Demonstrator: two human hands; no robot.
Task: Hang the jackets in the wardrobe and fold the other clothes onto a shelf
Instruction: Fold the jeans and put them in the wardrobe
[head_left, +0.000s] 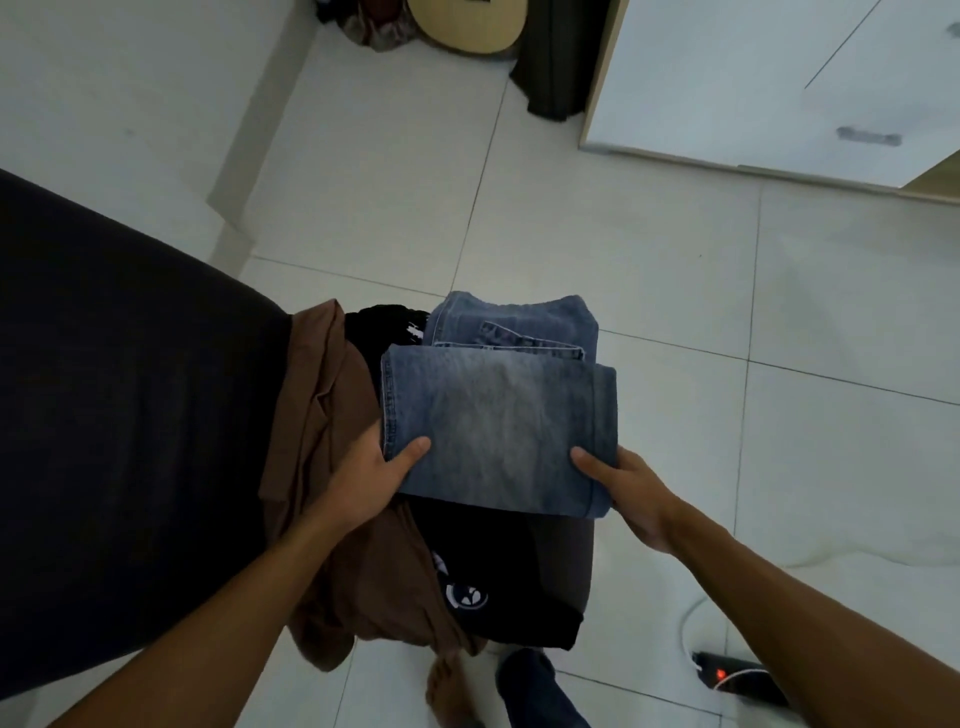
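Observation:
A folded pair of blue jeans (498, 410) is held in front of me, above a pile of clothes. My left hand (363, 483) grips its near left edge, thumb on top and fingers underneath. My right hand (631, 493) grips the near right corner the same way. Under the jeans lie a brown garment (343, 519) and a black garment with a white print (493, 582), draped over the corner of a dark bed (119, 415). The white wardrobe (769, 88) stands at the upper right with its door shut.
White floor tiles (675, 270) spread between me and the wardrobe. A guitar (467, 26) and a dark bag (556, 62) lean at the far wall. A power strip (737, 675) with a white cable lies on the floor at the lower right. My feet show at the bottom.

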